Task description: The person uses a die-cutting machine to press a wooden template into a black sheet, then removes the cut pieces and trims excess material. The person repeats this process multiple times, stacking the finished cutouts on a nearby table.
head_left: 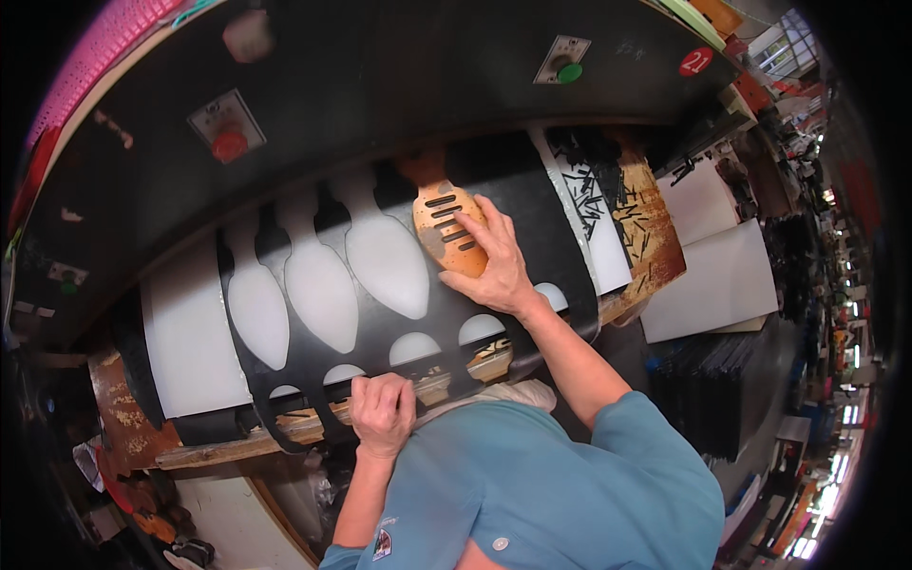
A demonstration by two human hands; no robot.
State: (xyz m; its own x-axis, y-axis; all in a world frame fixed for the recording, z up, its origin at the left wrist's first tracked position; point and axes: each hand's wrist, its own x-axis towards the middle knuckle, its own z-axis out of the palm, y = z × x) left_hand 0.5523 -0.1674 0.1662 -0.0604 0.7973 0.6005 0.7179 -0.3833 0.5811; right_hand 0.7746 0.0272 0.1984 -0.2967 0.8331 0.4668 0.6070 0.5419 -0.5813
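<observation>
The right hand (497,261) is clamped on an orange die (445,244) shaped like a shoe sole with a row of slots; the thumb is at its lower end, and the fingers lie over its face and along its right edge. This die is on a black sheet (537,223), to the right of three long sole-shaped openings, and its narrow upper end reaches toward the dark edge of a black machine (408,66). The left hand (383,413) has its fingers folded together at the front edge of the sheet; whether it pinches this edge, I cannot tell. Each long opening is filled by the white of a board (385,261) below, and the rounded cuts along the front show white too, some of them with wood under it. The sheet lies across a worn tabletop (119,408), with thin black strips hanging over the front. On the right, thin black slivers (584,190) are scattered on the white surface and the brown one beside it. The machine carries a red button (228,144) and a green button (569,72). At the upper left is a pink perforated basket (95,71), whose inside is hidden. White sheets (712,285) lie over a dark stack (712,399) at the right.
</observation>
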